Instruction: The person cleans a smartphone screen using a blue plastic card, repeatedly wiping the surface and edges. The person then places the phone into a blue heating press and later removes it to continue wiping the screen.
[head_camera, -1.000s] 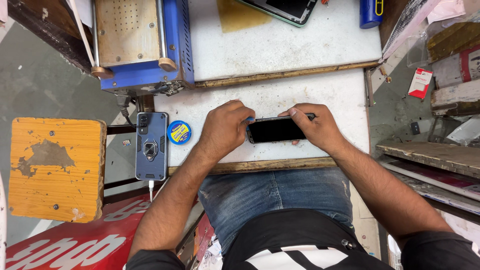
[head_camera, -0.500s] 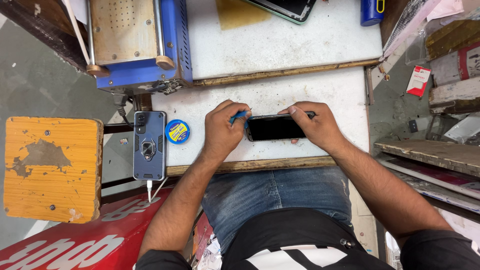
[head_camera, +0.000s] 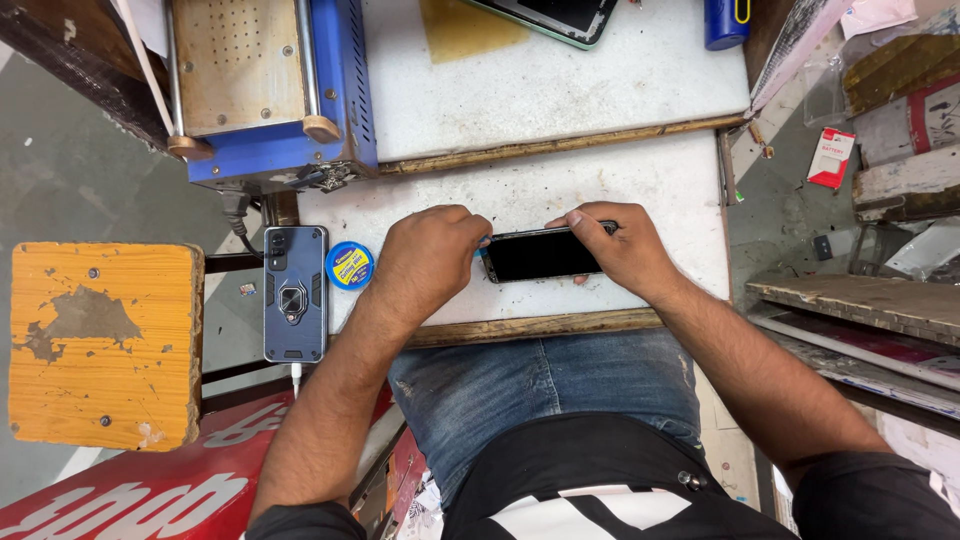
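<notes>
A dark smartphone (head_camera: 540, 255) lies flat, screen up, near the front edge of the white worktop (head_camera: 620, 180). The right hand (head_camera: 625, 245) grips its right end, fingers curled over the top edge. The left hand (head_camera: 430, 255) is closed around a small blue tool (head_camera: 484, 241) whose tip touches the phone's left end. Left of that hand sit a round blue tin (head_camera: 350, 266) and a cased phone (head_camera: 295, 293), below a blue machine (head_camera: 270, 85).

Glossy glass phone (head_camera: 540, 255) — scuffed wooden stool (head_camera: 105, 340)
</notes>
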